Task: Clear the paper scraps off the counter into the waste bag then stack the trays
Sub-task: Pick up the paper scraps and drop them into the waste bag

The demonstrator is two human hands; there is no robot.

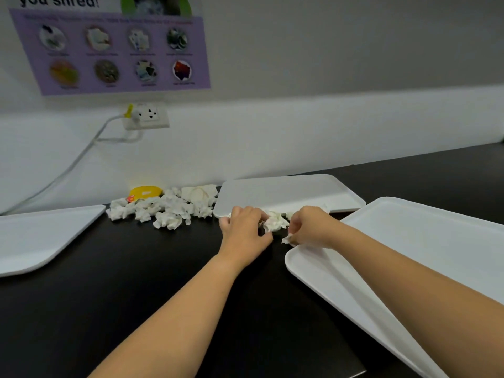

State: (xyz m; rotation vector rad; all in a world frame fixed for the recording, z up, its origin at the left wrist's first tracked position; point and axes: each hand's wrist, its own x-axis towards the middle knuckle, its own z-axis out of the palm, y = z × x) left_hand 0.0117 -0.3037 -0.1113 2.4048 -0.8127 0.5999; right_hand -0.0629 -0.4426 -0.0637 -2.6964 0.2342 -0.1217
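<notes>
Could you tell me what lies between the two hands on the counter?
In the head view, a crumpled white paper scrap lies between the left hand and right hand.

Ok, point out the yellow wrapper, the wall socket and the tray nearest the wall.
yellow wrapper point(146, 191): head view, middle of its yellow top.
wall socket point(148, 115): head view, centre of the white faceplate.
tray nearest the wall point(286, 190): head view, bare flat middle.
</notes>
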